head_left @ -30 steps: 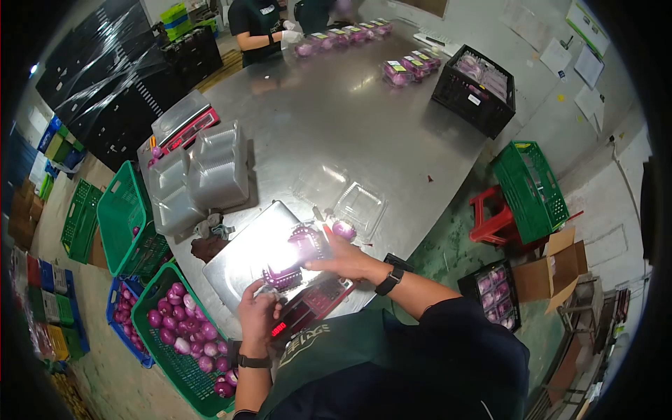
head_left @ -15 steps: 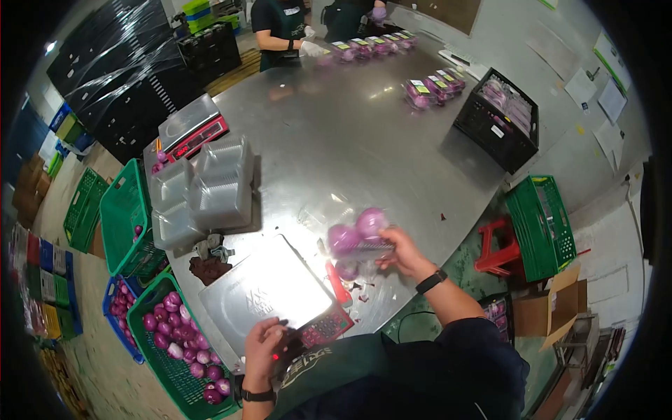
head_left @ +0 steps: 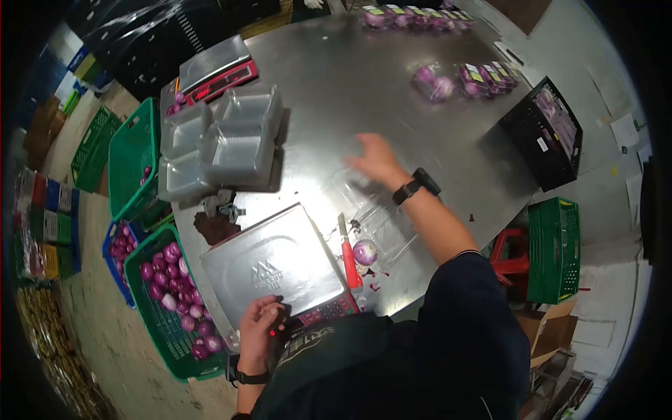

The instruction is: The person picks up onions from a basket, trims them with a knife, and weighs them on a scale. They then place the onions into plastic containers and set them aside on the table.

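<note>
Right hand (head_left: 379,164), fingers apart, is near the clear container (head_left: 386,227); left hand (head_left: 257,327) is by the scale (head_left: 273,255), grip unclear. Bumping could roll the onion (head_left: 365,252), lower centre, against the knife (head_left: 348,260).

Knife handle (head_left: 349,261), red; onions in crate (head_left: 170,276), purple, some white-patched; crate at lower left (head_left: 180,373), green; crate at right (head_left: 546,150), black.

Right hand (head_left: 383,165): fingers (head_left: 367,145) motion-blurred. Co-worker (head_left: 308,10) cut off by top edge. Pack labels (head_left: 474,73) too small to read.
</note>
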Motion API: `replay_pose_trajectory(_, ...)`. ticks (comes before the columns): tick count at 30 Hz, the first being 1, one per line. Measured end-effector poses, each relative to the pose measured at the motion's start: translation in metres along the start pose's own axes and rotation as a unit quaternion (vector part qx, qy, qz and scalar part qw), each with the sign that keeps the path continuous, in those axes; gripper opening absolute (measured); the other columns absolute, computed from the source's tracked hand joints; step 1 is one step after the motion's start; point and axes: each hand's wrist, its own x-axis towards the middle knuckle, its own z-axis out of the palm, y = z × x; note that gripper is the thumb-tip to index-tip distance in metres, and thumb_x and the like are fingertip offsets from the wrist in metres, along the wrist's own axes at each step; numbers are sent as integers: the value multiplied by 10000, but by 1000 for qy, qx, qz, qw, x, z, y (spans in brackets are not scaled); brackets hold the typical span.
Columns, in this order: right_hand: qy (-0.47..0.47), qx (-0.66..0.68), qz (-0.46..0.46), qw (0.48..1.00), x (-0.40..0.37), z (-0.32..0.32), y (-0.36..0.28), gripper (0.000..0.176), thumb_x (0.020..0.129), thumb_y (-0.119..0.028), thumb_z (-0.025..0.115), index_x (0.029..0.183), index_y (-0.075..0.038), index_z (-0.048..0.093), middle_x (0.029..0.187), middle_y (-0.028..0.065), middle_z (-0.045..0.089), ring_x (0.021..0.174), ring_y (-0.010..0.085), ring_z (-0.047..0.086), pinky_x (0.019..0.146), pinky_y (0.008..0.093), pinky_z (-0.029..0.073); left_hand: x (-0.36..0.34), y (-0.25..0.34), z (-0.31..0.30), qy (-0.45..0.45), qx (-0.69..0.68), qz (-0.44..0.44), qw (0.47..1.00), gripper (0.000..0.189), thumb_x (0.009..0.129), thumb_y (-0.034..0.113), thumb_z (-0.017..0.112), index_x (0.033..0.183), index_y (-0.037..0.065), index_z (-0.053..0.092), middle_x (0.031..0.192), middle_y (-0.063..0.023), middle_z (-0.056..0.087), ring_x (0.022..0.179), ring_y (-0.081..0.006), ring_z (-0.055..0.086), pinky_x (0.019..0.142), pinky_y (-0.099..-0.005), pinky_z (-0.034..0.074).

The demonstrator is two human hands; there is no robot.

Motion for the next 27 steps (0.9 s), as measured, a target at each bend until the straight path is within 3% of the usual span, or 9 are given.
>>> replay_pose_trajectory(6, -6, -278, -61, 958, -72, 32, -92, 625, 750, -238, 793, 1326, -68, 620, 1330, 227, 563, 1260, 442, 529, 1003, 559, 509, -14, -1, -2, -12, -2, 7, 1000, 290, 956, 126, 709, 1212, 16, 631, 1001, -101, 736, 785, -193, 675, 656, -306, 542)
replay_pose_trajectory(9, -124, -197, 5, 972, -49, 66, -46, 568, 729, -174, 783, 1261, -53, 624, 1341, 215, 534, 1299, 436, 480, 947, 615, 511, -24, 3, -11, -3, -11, 15, 1000, 285, 959, 123, 707, 1212, 16, 631, 1005, -96, 734, 790, -182, 674, 659, -304, 540)
replay_pose_trajectory(12, -123, -206, -25, 970, -48, 49, -21, 539, 715, -172, 775, 1223, -64, 631, 1378, 187, 514, 1349, 411, 436, 953, 679, 468, -30, -3, -26, 10, -24, 20, 999, 281, 964, 126, 706, 1211, 17, 631, 1008, -88, 731, 792, -169, 673, 661, -303, 541)
replay_pose_trajectory(15, -113, -212, -67, 968, -67, 4, -21, 612, 734, -203, 757, 1318, -100, 607, 1459, 178, 490, 1420, 410, 392, 1063, 708, 382, -35, 0, -33, -6, -27, 18, 999, 274, 966, 129, 708, 1205, 19, 634, 1006, -85, 729, 790, -158, 670, 666, -298, 545)
replay_pose_trajectory(18, -99, -108, 61, 987, -66, -11, 2, 733, 750, -251, 742, 1445, -144, 537, 1577, 156, 407, 1513, 374, 297, 1137, 725, 284, -43, 1, -35, 7, -19, -7, 1000, 260, 967, 81, 696, 1200, -4, 617, 983, -87, 715, 789, -133, 649, 648, -250, 521)
replay_pose_trajectory(20, -80, -160, 197, 964, -79, -41, -6, 847, 772, -326, 745, 1546, -164, 441, 1661, 161, 294, 1562, 343, 215, 1196, 656, 264, -47, -3, -40, -1, -26, 8, 1000, 268, 967, 86, 699, 1201, -12, 613, 983, -95, 715, 786, -132, 651, 647, -256, 525)
replay_pose_trajectory(23, -6, -131, 248, 960, -91, -25, 77, 943, 754, -379, 804, 1554, -73, 410, 1615, 212, 371, 1516, 349, 332, 1213, 529, 314, -56, -1, -46, 23, -34, 25, 999, 272, 966, 85, 698, 1202, -16, 609, 984, -105, 716, 786, -133, 653, 649, -254, 529)
replay_pose_trajectory(25, -2, 119, 295, 948, -102, -10, 124, 1045, 728, -431, 870, 1526, 44, 392, 1531, 268, 472, 1435, 370, 459, 1180, 420, 376, -59, -4, -51, 39, -36, 25, 998, 271, 966, 82, 695, 1203, -18, 607, 981, -109, 715, 785, -134, 654, 649, -253, 531)
replay_pose_trajectory(27, 29, 109, 285, 952, -121, -12, 118, 1043, 716, -433, 891, 1492, 78, 419, 1465, 273, 534, 1368, 370, 526, 1138, 415, 418, -59, -8, -52, 57, -41, 23, 997, 271, 966, 79, 691, 1204, -20, 605, 978, -112, 714, 785, -136, 654, 650, -253, 532)
